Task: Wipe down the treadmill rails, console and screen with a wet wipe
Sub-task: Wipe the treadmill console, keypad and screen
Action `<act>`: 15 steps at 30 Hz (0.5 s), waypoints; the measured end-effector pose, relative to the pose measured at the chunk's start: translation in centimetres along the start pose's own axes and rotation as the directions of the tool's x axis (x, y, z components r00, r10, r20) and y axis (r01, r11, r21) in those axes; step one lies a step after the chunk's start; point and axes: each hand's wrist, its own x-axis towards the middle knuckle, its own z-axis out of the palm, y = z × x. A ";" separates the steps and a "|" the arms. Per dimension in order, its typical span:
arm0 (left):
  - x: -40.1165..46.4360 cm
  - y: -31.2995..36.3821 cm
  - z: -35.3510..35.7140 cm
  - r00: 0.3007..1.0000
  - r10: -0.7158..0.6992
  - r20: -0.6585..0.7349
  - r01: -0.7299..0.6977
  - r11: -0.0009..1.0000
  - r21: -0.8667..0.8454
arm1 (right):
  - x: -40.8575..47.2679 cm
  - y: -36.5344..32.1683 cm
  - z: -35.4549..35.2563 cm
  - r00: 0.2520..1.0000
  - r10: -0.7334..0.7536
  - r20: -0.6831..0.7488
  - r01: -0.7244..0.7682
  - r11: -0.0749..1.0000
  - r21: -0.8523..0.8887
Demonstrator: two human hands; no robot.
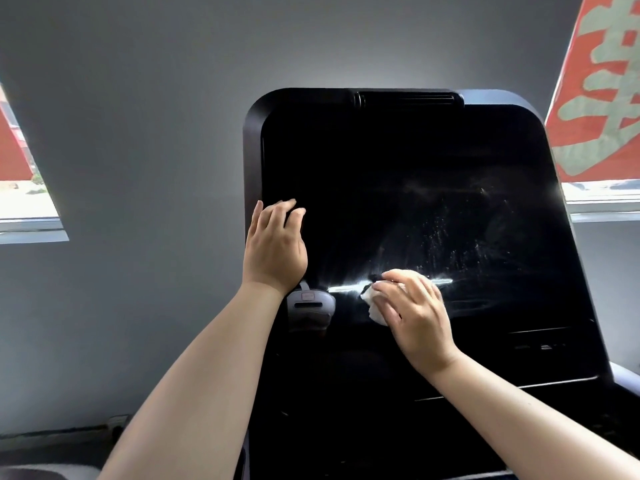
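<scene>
White wet wipe (pixel 374 308), bunched into a wad, pressed flat against the lower middle of the dark screen (pixel 398 188). Mostly hidden beneath the right hand (pixel 414 315); only its left edge showing past the fingertips. Right hand laid over it, fingers bent down onto the wad and gripping it against the glass, wrist angled in from the lower right.

Screen black and switched off, tall, with rounded corners, tilted back slightly. Streaked with pale smears and specks across its right half, above and beside the wipe. Bright horizontal glare line running just behind the wipe.

Left hand (pixel 275 245) set against the screen's left edge, higher than the right, fingers fairly straight and together, palm toward the glass, holding nothing. Reflected faintly beneath it, a grey headset shape (pixel 310 303).

Surrounded by a dark frame (pixel 251 161), with a ribbed bar (pixel 407 98) along the top. Below the glass, the black console (pixel 519 372) with thin slots and small ports at lower right.

Behind all this, a plain grey wall (pixel 138 116). Windows at far left (pixel 29 202) and far right, each partly covered by a red banner (pixel 602 81) with pale green lettering.
</scene>
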 end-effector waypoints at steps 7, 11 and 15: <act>-0.1 -0.1 0.0 1.000 0.000 0.005 0.000 1.000 0.001 | 0.2 -0.9 -0.8 0.994 0.011 0.105 0.000 0.995 -0.102; -0.2 -0.1 0.1 1.000 0.000 -0.003 0.000 1.000 0.000 | -1.6 -2.0 -0.7 0.935 0.065 0.350 0.006 0.980 -0.199; 0.1 -0.1 0.1 1.000 0.009 -0.002 -0.009 1.000 0.002 | 2.1 -0.6 -0.3 0.848 0.128 0.514 0.061 0.941 -0.334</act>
